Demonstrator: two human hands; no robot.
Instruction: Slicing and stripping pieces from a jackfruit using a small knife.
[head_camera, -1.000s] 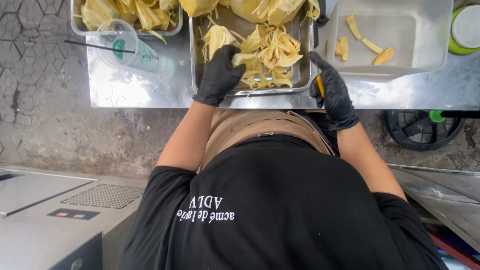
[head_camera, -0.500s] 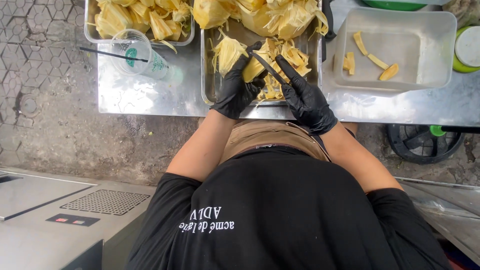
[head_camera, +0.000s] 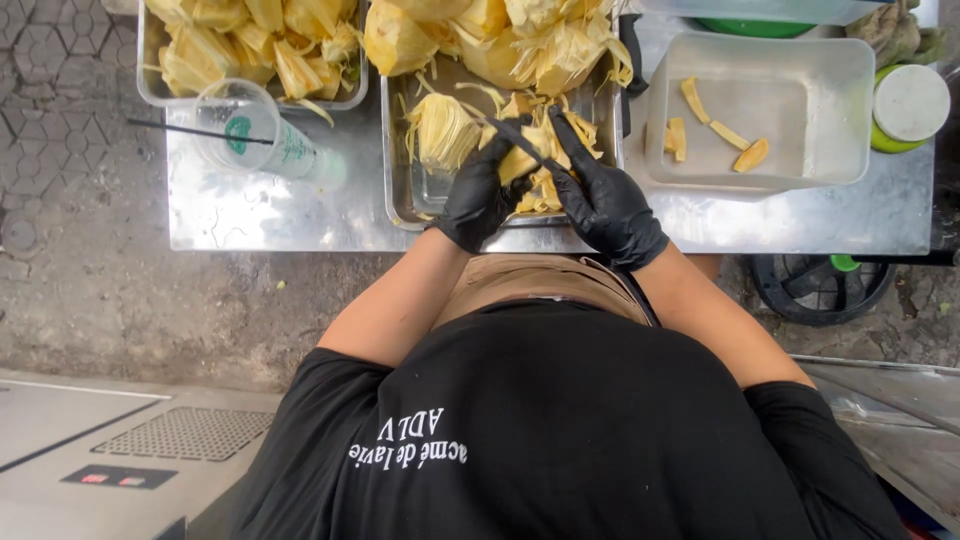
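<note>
Over the middle tray, both black-gloved hands meet on a yellow fruit piece. Left hand: grip closed round the piece from its left side. Right hand: fingers partly spread, forefinger stretched along a thin dark knife laid across the piece; how tightly the grip holds the handle, cannot tell. Piece sits just above the tray's near half, touching both gloves. Stringy pale fibres lie in the tray left of the piece, more yellow scraps under the hands. Big yellow fruit chunks piled at the tray's far end. Left of the tray: clear plastic cup with a dark straw, standing on the steel worktop. Beyond the cup, a second tray full of yellow pieces. Right of the middle tray: white tub with a few yellow slices. Right of the tub, a green container with white lid. Person wears a black shirt, tan apron.
</note>
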